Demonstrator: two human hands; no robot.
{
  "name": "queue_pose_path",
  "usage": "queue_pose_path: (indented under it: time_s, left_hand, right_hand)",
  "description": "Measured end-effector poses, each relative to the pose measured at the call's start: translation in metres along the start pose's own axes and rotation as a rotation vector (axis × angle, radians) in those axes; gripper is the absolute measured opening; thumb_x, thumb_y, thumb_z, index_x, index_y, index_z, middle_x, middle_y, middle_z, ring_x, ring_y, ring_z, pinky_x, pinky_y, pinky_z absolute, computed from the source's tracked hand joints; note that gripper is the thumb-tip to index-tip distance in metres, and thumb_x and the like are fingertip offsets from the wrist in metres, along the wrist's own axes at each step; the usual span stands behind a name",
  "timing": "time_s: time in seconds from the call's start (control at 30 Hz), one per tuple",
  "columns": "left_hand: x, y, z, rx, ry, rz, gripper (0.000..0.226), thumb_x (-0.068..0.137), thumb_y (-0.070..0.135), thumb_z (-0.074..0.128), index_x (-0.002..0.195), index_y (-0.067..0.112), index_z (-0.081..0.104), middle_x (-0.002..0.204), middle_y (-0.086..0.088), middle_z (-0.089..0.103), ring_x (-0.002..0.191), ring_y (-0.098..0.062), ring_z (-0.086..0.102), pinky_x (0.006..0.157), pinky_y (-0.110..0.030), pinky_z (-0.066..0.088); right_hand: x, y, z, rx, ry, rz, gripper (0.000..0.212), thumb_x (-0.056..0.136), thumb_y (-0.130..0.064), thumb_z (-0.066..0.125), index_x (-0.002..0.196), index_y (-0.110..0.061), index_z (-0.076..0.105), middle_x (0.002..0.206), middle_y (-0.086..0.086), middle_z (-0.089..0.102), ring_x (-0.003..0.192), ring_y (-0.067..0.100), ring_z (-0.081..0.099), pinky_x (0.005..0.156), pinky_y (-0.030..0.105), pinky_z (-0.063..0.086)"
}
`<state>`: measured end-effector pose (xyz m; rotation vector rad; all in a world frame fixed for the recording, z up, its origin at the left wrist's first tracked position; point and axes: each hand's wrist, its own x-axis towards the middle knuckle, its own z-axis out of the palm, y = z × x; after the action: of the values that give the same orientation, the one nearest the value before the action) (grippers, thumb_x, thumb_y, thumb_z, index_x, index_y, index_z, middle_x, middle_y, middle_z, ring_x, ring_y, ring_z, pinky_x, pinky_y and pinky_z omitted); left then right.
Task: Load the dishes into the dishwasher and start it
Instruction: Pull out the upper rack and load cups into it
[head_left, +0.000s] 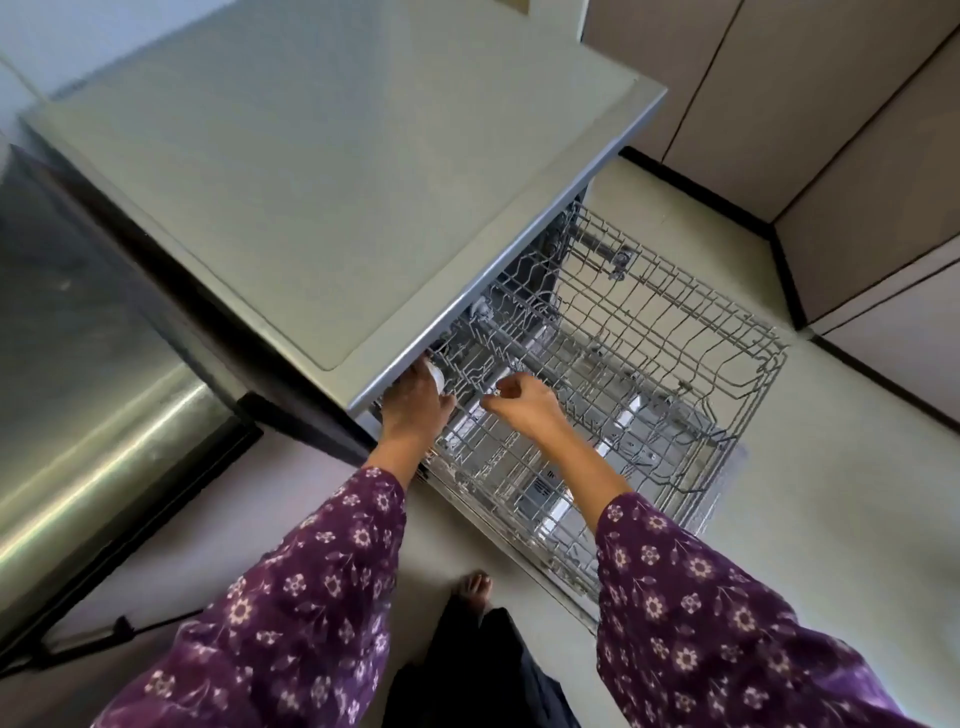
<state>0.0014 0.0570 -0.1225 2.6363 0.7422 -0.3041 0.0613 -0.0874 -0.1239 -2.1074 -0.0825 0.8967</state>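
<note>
Your left hand (415, 400) curls around a small, smooth white cup (435, 378), holding it at the near-left corner of the wire upper rack (649, 332), right under the dishwasher (322, 197)'s flat, matte grey top. Your right hand (524, 402) sits just beside it with the fingers (506, 387) bent inward and pinched on a thin grey rack wire. Beyond your fingertips the rack's open lattice of slim coated prongs stands pulled out over the lowered door.

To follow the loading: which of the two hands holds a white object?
The left hand, close under the dishwasher top, holds a white object. The right hand reaches over the rack.
</note>
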Motion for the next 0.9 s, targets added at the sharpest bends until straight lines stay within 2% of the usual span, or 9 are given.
queue_pose_path:
  time_s: [0.07,0.17,0.3,0.4,0.5,0.57,0.63,0.77,0.9]
  left_hand:
    - [-0.022,-0.001,-0.015,-0.013,-0.011,-0.016,0.086,0.090,0.042,0.058,0.147,0.000,0.010,0.136,-0.019,0.043,0.122,-0.033,0.049,0.098,-0.042,0.046]
    - [-0.066,-0.002,-0.035,-0.096,0.055,0.044,0.070,0.086,0.035,0.063,0.140,0.004,0.031,0.128,-0.015,0.049,0.115,-0.032,0.053,0.090,-0.040,0.049]
    - [-0.131,-0.002,-0.072,-0.208,0.106,-0.023,0.053,0.085,0.029,0.062,0.128,0.008,0.040,0.121,-0.011,0.048,0.105,-0.031,0.054,0.078,-0.038,0.047]
    - [-0.179,-0.018,-0.103,-0.208,0.177,-0.071,0.053,0.087,0.030,0.059,0.129,0.007,0.038,0.124,-0.012,0.046,0.111,-0.031,0.050,0.085,-0.042,0.046]
    - [-0.221,-0.045,-0.137,-0.185,0.293,-0.138,0.060,0.089,0.032,0.059,0.136,0.005,0.034,0.135,-0.013,0.043,0.124,-0.030,0.045,0.097,-0.041,0.041]
    - [-0.251,-0.069,-0.164,-0.192,0.368,-0.201,0.060,0.088,0.033,0.060,0.135,0.005,0.035,0.134,-0.014,0.045,0.124,-0.031,0.046,0.097,-0.042,0.041]
    - [-0.277,-0.096,-0.189,-0.214,0.447,-0.273,0.057,0.087,0.032,0.061,0.133,0.006,0.038,0.131,-0.014,0.047,0.121,-0.032,0.049,0.094,-0.042,0.043]
    - [-0.336,-0.163,-0.232,-0.225,0.573,-0.428,0.060,0.086,0.032,0.062,0.134,0.005,0.037,0.133,-0.015,0.046,0.124,-0.032,0.046,0.098,-0.041,0.041]
    - [-0.390,-0.231,-0.258,-0.233,0.694,-0.574,0.056,0.085,0.031,0.062,0.129,0.004,0.040,0.128,-0.016,0.049,0.120,-0.031,0.048,0.096,-0.039,0.040]
  right_hand:
    - [-0.023,-0.017,-0.005,-0.034,0.007,-0.058,0.045,0.082,-0.031,0.067,0.120,-0.012,0.052,0.109,0.003,0.058,0.085,0.011,0.059,0.067,0.019,0.050]
    - [-0.059,-0.040,-0.010,-0.065,-0.001,-0.140,0.043,0.083,-0.031,0.068,0.118,-0.012,0.055,0.110,0.001,0.058,0.092,0.012,0.056,0.076,0.022,0.044]
    - [-0.112,-0.068,-0.008,-0.135,-0.015,-0.230,0.036,0.081,-0.031,0.067,0.111,-0.011,0.061,0.107,0.004,0.064,0.095,0.017,0.059,0.079,0.029,0.047]
    - [-0.152,-0.098,0.006,-0.219,-0.061,-0.310,0.034,0.081,-0.028,0.066,0.100,0.001,0.065,0.091,0.015,0.066,0.085,0.026,0.063,0.080,0.039,0.050]
    - [-0.186,-0.135,0.033,-0.296,-0.125,-0.437,0.026,0.081,-0.024,0.065,0.076,0.001,0.064,0.070,0.013,0.058,0.067,0.017,0.053,0.070,0.034,0.047]
    - [-0.207,-0.160,0.059,-0.312,-0.165,-0.511,0.018,0.082,-0.025,0.066,0.085,-0.007,0.069,0.074,0.009,0.063,0.072,0.017,0.057,0.072,0.031,0.046]
    - [-0.224,-0.186,0.089,-0.320,-0.211,-0.583,0.019,0.081,-0.026,0.068,0.090,-0.009,0.071,0.076,0.003,0.064,0.076,0.016,0.060,0.074,0.030,0.048]
    - [-0.264,-0.233,0.163,-0.346,-0.357,-0.701,0.018,0.078,-0.024,0.069,0.088,-0.009,0.072,0.077,0.003,0.068,0.076,0.017,0.063,0.073,0.032,0.051]
    - [-0.308,-0.268,0.232,-0.389,-0.508,-0.802,0.003,0.079,-0.023,0.068,0.078,-0.020,0.068,0.079,0.000,0.069,0.081,0.017,0.066,0.077,0.035,0.053]
